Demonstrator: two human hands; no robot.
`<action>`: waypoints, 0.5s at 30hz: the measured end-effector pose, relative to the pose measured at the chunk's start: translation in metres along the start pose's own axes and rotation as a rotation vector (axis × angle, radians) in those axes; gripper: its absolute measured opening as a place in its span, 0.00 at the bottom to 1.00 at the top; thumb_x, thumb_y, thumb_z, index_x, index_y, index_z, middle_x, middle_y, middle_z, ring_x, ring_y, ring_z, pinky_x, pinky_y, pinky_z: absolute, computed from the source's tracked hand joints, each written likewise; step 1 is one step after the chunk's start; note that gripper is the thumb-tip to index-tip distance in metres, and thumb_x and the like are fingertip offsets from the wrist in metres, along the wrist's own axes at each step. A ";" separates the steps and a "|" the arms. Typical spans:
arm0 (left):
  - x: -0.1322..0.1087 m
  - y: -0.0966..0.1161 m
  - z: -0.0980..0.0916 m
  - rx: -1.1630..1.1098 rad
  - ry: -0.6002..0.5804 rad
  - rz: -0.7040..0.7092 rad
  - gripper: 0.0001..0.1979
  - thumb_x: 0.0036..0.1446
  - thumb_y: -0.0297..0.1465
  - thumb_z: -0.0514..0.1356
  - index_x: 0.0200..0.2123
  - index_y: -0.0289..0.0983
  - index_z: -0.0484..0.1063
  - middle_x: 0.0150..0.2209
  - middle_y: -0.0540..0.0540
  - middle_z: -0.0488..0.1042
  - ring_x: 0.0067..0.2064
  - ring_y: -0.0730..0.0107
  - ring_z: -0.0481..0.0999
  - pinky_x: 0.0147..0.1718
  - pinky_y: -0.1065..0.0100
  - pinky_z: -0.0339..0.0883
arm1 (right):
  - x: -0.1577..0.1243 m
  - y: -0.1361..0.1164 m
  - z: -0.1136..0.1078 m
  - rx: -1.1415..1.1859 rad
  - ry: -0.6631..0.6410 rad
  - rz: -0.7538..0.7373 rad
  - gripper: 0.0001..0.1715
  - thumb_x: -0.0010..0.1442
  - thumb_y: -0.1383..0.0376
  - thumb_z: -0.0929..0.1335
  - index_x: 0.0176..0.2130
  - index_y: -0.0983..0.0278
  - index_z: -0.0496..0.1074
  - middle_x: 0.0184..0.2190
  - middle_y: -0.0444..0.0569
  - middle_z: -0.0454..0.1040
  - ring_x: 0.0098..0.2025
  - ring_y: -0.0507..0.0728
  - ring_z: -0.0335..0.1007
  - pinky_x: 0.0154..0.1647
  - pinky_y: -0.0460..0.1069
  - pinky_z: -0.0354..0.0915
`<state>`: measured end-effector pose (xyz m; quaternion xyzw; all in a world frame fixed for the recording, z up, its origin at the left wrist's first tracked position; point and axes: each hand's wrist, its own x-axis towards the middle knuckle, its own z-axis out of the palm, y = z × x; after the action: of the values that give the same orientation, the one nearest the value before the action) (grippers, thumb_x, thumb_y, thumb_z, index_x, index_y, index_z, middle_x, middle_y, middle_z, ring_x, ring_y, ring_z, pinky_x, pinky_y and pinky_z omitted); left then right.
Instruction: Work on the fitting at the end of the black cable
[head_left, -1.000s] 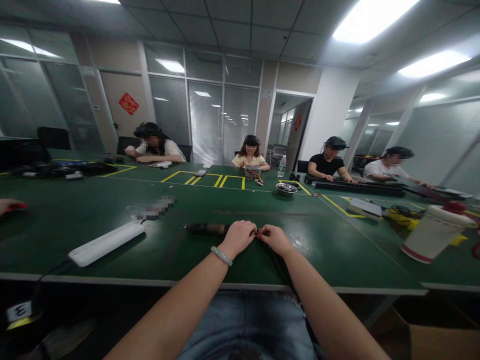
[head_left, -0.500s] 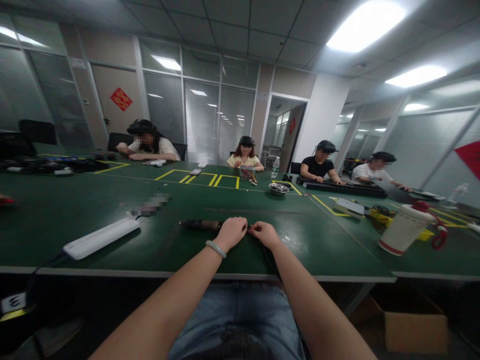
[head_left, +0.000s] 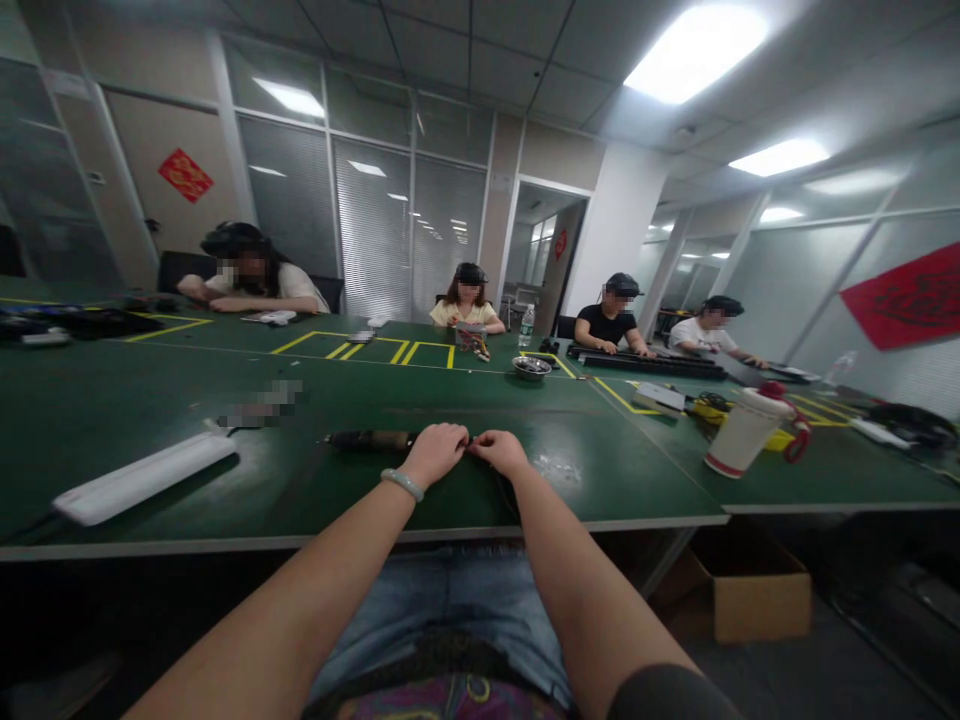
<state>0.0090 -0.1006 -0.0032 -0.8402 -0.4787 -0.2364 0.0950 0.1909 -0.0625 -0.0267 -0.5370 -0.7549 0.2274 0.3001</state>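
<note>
Green tabletop [head_left: 300, 490]: left hand [head_left: 435, 452] and right hand [head_left: 499, 452] are staying put, fingers [head_left: 456, 437] closed on something small [head_left: 470, 444] (too tiny to name) beside a dark tool [head_left: 371, 439]. Only the view is swinging right.

Both bare forearms enter from the lower edge of the frame and converge at centre. The left hand [head_left: 439, 447] and the right hand [head_left: 499, 450] lie knuckles up, fingers curled inward, their fingertips meeting.
</note>
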 end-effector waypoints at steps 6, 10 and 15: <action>0.001 0.004 -0.005 0.008 -0.007 0.012 0.05 0.57 0.29 0.56 0.35 0.39 0.72 0.36 0.45 0.75 0.41 0.62 0.72 0.43 0.64 0.62 | 0.000 0.002 0.001 0.034 -0.005 0.016 0.14 0.52 0.54 0.72 0.34 0.61 0.78 0.30 0.45 0.78 0.31 0.52 0.71 0.31 0.45 0.63; -0.001 0.003 -0.007 -0.039 -0.026 0.022 0.07 0.56 0.31 0.55 0.35 0.40 0.72 0.38 0.45 0.75 0.42 0.61 0.73 0.46 0.63 0.63 | -0.002 0.003 0.000 0.049 0.011 0.055 0.14 0.51 0.55 0.73 0.36 0.60 0.78 0.32 0.45 0.78 0.31 0.52 0.71 0.31 0.45 0.64; 0.004 -0.001 -0.005 -0.117 0.001 0.048 0.12 0.54 0.37 0.55 0.40 0.42 0.73 0.43 0.46 0.76 0.46 0.59 0.73 0.50 0.59 0.64 | 0.000 0.005 -0.003 0.060 -0.029 0.086 0.18 0.48 0.52 0.75 0.38 0.57 0.78 0.33 0.42 0.78 0.32 0.52 0.71 0.30 0.43 0.64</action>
<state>0.0080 -0.0994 0.0032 -0.8554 -0.4439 -0.2620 0.0517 0.1962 -0.0608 -0.0280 -0.5565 -0.7281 0.2703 0.2950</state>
